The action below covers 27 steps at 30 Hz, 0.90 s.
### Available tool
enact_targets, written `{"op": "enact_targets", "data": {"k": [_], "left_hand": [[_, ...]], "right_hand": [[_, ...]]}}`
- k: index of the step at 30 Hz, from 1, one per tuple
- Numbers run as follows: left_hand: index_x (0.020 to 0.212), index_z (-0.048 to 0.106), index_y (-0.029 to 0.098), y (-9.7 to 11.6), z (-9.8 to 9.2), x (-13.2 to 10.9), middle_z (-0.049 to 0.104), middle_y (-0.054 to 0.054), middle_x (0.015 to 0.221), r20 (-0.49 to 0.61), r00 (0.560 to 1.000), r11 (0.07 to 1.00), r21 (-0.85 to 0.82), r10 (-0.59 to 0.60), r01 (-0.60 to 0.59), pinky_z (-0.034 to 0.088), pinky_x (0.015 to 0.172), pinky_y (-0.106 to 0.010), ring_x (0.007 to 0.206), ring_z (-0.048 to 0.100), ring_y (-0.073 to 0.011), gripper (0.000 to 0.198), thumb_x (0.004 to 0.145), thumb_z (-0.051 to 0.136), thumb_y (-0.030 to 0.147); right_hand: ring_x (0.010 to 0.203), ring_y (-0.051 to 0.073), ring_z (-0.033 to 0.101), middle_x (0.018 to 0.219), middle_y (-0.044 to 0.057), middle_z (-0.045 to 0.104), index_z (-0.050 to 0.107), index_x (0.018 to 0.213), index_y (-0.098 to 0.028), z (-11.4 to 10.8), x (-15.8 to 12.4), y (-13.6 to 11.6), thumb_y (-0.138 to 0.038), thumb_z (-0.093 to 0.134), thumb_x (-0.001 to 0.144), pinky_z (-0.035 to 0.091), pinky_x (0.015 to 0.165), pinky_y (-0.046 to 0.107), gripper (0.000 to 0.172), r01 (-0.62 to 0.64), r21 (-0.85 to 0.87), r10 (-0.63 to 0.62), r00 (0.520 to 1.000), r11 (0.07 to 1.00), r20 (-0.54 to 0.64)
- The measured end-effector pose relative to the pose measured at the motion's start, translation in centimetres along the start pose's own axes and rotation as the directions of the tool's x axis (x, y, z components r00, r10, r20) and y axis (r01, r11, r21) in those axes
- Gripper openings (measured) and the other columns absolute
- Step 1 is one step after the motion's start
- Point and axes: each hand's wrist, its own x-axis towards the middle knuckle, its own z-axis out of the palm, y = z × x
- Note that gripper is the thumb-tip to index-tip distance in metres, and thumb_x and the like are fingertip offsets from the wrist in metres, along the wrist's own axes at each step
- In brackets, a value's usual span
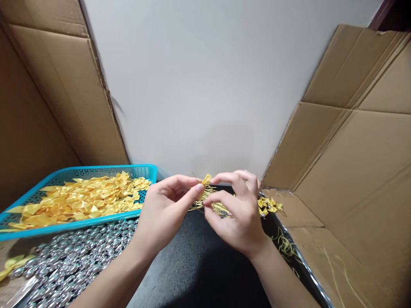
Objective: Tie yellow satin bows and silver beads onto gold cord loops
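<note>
A small yellow ribbon bow (206, 180) is pinched between the thumb and fingers of my left hand (171, 205), with a thin wire end standing up beside it. Close on its right is my right hand (239, 205); its thumb and a fingertip press together, and whatever lies between them is too small to make out. Its index fingertip reaches near the bow. Behind and below the fingers lies a bundle of gold wire ties (220, 208). Finished-looking yellow bows with shiny beads (269, 205) sit just right of my right hand.
A blue basket (96, 219) of yellow bows stands at the left, behind many silvery beads (86, 252). Black tray surface (180, 261) lies below my hands. Loose yellow strings (285, 244) lie right; cardboard walls (362, 141) rise both sides.
</note>
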Motion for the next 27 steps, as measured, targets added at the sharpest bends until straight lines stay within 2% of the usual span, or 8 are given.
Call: {"op": "enact_targets", "data": {"k": [3, 6, 12, 19, 22, 27], "left_hand": [[0.073, 0.073, 0.019, 0.1, -0.1, 0.0, 0.074, 0.002, 0.069, -0.011, 1.000, 1.000, 0.011, 0.002, -0.002, 0.052, 0.057, -0.012, 0.065, 0.069, -0.0100, 0.007, 0.073, 0.077, 0.025], [0.073, 0.072, 0.018, 0.3, -0.1, 0.0, 0.075, 0.001, 0.069, -0.017, 1.000, 1.000, 0.021, -0.003, 0.004, 0.053, 0.056, -0.014, 0.064, 0.069, -0.0113, 0.009, 0.073, 0.077, 0.025], [0.074, 0.072, 0.017, 0.5, 0.1, -0.2, 0.075, -0.001, 0.070, -0.018, 1.000, 0.998, 0.066, 0.023, -0.021, 0.054, 0.057, -0.017, 0.064, 0.069, -0.0134, 0.009, 0.073, 0.076, 0.025], [0.075, 0.073, 0.018, 0.3, 0.2, -0.4, 0.074, 0.000, 0.072, -0.040, 0.997, 0.991, 0.118, 0.068, -0.063, 0.054, 0.059, -0.017, 0.065, 0.069, -0.0131, 0.007, 0.074, 0.075, 0.024], [0.075, 0.073, 0.018, 0.4, 0.2, -0.4, 0.074, 0.000, 0.071, -0.040, 0.997, 0.991, 0.118, 0.070, -0.065, 0.053, 0.058, -0.016, 0.064, 0.068, -0.0121, 0.006, 0.075, 0.075, 0.024], [0.073, 0.072, 0.019, 0.5, 0.3, -0.3, 0.074, 0.002, 0.069, -0.027, 0.998, 0.996, 0.075, 0.049, -0.047, 0.052, 0.057, -0.014, 0.063, 0.068, -0.0105, 0.006, 0.074, 0.076, 0.023]], "right_hand": [[0.098, 0.025, 0.052, 0.100, 0.000, 0.066, 0.062, 0.064, -0.023, -0.2, 0.1, 0.0, -0.012, 0.071, 0.069, 0.036, 0.093, 0.049, 0.015, -0.008, 0.017, 0.008, 1.000, 1.000, 0.023], [0.097, 0.025, 0.052, 0.098, 0.002, 0.064, 0.062, 0.067, -0.021, -0.3, 0.2, -0.2, -0.015, 0.073, 0.068, 0.039, 0.091, 0.047, 0.013, -0.039, 0.040, 0.040, 0.999, 0.998, -0.021], [0.098, 0.026, 0.053, 0.098, 0.003, 0.065, 0.068, 0.076, -0.024, 0.0, 0.2, -0.5, -0.017, 0.071, 0.074, 0.041, 0.089, 0.047, 0.008, -0.090, -0.026, 0.088, 0.993, 0.996, -0.073], [0.096, 0.024, 0.054, 0.095, 0.002, 0.066, 0.068, 0.070, -0.025, 0.1, 0.2, -0.6, -0.015, 0.068, 0.077, 0.041, 0.088, 0.046, 0.012, -0.106, -0.020, 0.104, 0.991, 0.994, -0.083], [0.099, 0.025, 0.053, 0.096, 0.002, 0.065, 0.068, 0.069, -0.025, 0.0, 0.2, -0.8, -0.014, 0.068, 0.075, 0.043, 0.088, 0.046, 0.013, -0.153, 0.035, 0.154, 0.987, 0.988, -0.045], [0.106, 0.025, 0.052, 0.101, 0.005, 0.063, 0.067, 0.070, -0.023, -0.2, 0.4, -1.2, -0.014, 0.066, 0.077, 0.044, 0.091, 0.045, 0.011, -0.264, 0.148, 0.254, 0.963, 0.953, 0.084]]}}
